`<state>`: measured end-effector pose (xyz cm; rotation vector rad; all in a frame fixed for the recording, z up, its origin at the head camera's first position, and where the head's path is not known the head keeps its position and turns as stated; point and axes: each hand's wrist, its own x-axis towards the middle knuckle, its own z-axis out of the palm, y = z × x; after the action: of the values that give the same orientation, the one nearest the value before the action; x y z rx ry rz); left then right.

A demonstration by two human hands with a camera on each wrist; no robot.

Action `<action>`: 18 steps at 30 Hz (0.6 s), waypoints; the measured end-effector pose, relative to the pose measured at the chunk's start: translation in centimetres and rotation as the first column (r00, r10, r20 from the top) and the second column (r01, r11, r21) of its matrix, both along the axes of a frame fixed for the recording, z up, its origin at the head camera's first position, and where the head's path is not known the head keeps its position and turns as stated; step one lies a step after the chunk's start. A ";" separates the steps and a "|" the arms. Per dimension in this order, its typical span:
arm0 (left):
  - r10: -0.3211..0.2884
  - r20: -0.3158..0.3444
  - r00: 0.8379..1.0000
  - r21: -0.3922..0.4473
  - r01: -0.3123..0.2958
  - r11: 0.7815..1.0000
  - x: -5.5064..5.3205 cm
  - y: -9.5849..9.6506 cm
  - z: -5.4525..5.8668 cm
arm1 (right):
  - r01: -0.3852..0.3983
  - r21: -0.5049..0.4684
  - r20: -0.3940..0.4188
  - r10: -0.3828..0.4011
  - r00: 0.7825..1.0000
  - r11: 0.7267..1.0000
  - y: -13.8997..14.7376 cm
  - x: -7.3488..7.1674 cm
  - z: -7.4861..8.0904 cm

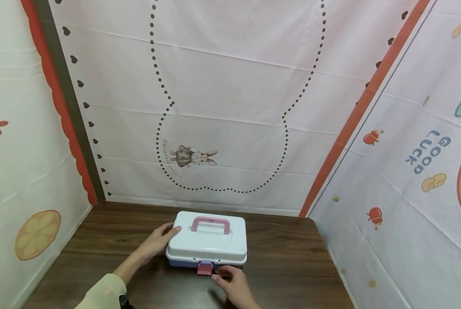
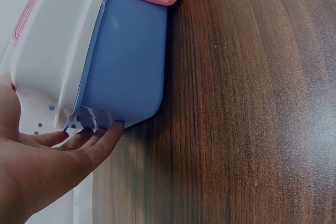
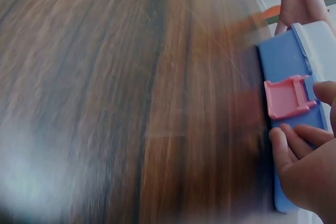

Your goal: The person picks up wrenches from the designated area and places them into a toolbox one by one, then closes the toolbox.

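A storage box (image 1: pixel 203 246) with a white lid, blue base and pink carry handle (image 1: pixel 211 219) sits upright on the table. On its front, the pink latch (image 3: pixel 286 98) is flipped outward, away from the lid. The lid lies down on the base. My left hand (image 1: pixel 155 242) grips the box's left end, thumb on the lid and fingers against the side wall (image 2: pixel 126 56). At the front, my right hand (image 1: pixel 234 285) is just right of the latch. Its bent fingertips touch the blue front, and the thumb is up by the lid's edge beside the latch.
The dark wood-grain table (image 1: pixel 292 257) extends on both sides of the box. White printed cloth hangs behind the table (image 1: pixel 230 141), on the left (image 1: pixel 6 171) and on the right (image 1: pixel 400 240).
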<state>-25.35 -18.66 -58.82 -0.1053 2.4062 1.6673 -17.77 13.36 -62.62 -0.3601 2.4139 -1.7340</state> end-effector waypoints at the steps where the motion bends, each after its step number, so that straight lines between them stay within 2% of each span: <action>1: 0.003 0.001 1.000 0.005 -0.003 1.000 0.0 0.1 -0.1 | 0.003 0.002 0.004 -0.003 1.000 1.000 -0.3 0.0 -0.1; 7: 0.008 0.003 1.000 0.013 -0.008 1.000 0.0 0.3 -0.1 | 0.046 -0.012 0.005 -0.046 0.999 0.999 -1.0 -0.1 -0.9; 13: 0.020 0.008 1.000 0.033 -0.020 0.999 0.0 0.3 -0.2 | 0.038 -0.041 0.024 -0.037 0.999 0.998 -1.0 -0.3 -1.1; 18: 0.027 0.010 1.000 0.026 -0.027 0.999 0.1 0.3 -0.1 | 0.024 -0.027 0.037 -0.023 0.999 0.999 -0.9 -0.5 -1.0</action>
<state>-25.29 -18.37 -58.96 -0.1418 2.3857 1.7049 -18.30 12.44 -63.65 -0.3021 2.3809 -1.7687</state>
